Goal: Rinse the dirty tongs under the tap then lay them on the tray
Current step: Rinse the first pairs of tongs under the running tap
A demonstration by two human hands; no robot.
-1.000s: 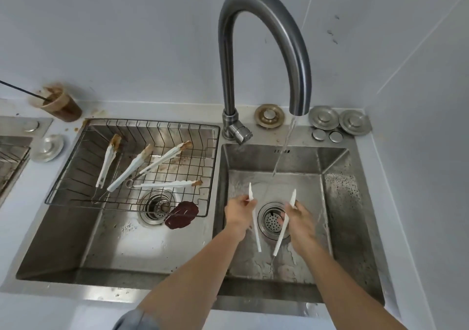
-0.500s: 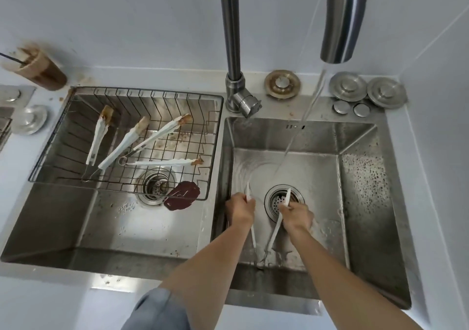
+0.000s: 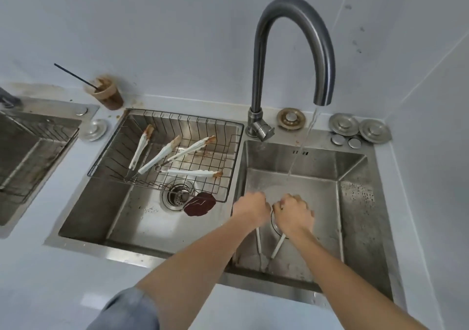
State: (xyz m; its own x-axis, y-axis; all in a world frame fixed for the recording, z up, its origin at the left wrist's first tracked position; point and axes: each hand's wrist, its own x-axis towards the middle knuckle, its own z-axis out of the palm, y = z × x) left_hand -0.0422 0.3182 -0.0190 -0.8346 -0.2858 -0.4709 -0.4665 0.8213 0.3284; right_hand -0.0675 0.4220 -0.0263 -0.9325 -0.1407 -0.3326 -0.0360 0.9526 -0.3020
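Note:
In the right sink basin (image 3: 355, 215) my left hand (image 3: 251, 208) and my right hand (image 3: 293, 214) each grip one arm of a white pair of tongs (image 3: 275, 247). Its hinge end points toward me and its tips are hidden under my hands. Water runs from the curved tap (image 3: 291, 50) in a thin stream (image 3: 302, 147) that lands just beyond my knuckles. Two more white tongs with brown-soiled tips (image 3: 162, 157) (image 3: 193, 173) lie in the wire rack (image 3: 228, 177) over the left basin.
A brown stained patch (image 3: 200, 204) lies by the left basin's drain (image 3: 177, 195). A dirty cup with a straw (image 3: 109, 95) stands on the counter behind. Metal drain plugs (image 3: 359, 130) sit at the back right. Another sink (image 3: 30, 152) is at far left.
My hands have come closer together over the drain, covering the tongs' tips that stuck up before. The view has tilted up again, showing the whole tap.

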